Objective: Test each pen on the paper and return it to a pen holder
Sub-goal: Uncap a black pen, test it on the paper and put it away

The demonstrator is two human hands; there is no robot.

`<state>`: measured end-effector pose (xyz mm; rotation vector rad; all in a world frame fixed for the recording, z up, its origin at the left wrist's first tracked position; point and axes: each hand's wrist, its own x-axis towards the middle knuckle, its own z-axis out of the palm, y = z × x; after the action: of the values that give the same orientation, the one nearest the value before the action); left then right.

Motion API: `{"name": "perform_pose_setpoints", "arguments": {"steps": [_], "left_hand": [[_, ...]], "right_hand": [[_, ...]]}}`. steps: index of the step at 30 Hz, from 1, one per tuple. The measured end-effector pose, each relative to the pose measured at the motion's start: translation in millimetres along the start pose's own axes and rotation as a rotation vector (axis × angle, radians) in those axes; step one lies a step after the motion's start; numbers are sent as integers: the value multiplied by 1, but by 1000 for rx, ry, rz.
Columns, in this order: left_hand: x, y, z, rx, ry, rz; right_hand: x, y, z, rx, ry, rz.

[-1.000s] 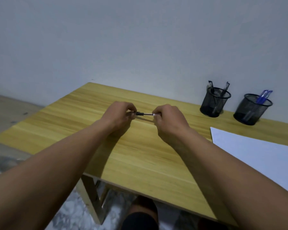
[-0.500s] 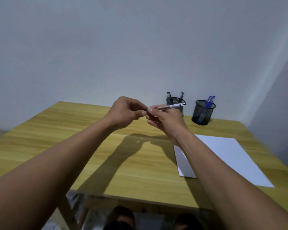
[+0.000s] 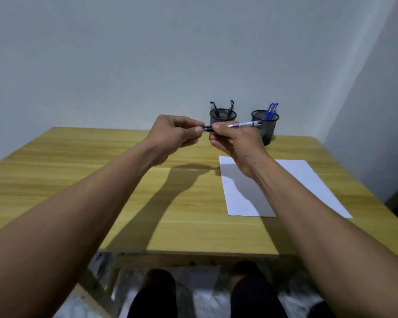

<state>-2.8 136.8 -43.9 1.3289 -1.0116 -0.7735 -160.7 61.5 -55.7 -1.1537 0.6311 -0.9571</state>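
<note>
The slim white-barrelled pen [image 3: 244, 124] hangs level in mid-air, just in front of the black mesh pen holders [image 3: 223, 119]. The right hand [image 3: 237, 141] is curled round its barrel, and the left hand [image 3: 172, 136] pinches its black cap [image 3: 206, 128]. Uncapping, I'd say. Next comes a straight pull apart, then tip down onto the white paper sheet [image 3: 308, 180] on the wooden table [image 3: 78, 168].

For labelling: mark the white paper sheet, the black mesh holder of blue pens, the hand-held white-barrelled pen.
White paper sheet [image 3: 310, 182], head view, bare middle.
Black mesh holder of blue pens [image 3: 271, 134], head view, wall.
White-barrelled pen [image 3: 245, 124], head view, barrel.
</note>
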Motion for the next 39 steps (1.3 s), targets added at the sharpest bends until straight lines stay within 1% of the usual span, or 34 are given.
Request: {"name": "perform_pose_setpoints", "arguments": {"steps": [3,7,13,21,26,30,36,39], "left_hand": [[3,-8,3,-2,8,-59],[10,-14,7,-12,-11,-169],[20,-24,13,-67,-8,-173],[35,-25,14,-103,-48,-271],[42,-30,18,-69,-59,-349],[46,-31,21,-41,-43,-301],[49,-26,20,27,-69,-354],[50,-26,22,16,-34,-269]], "right_hand": [[5,6,-6,-12,0,25],[10,17,-11,-5,46,54],[18,21,-18,-6,53,72],[29,24,-23,8,81,87],[31,32,-26,26,120,97],[33,34,-29,51,148,94],[35,36,-31,46,137,100],[38,32,-30,57,134,96]]}}
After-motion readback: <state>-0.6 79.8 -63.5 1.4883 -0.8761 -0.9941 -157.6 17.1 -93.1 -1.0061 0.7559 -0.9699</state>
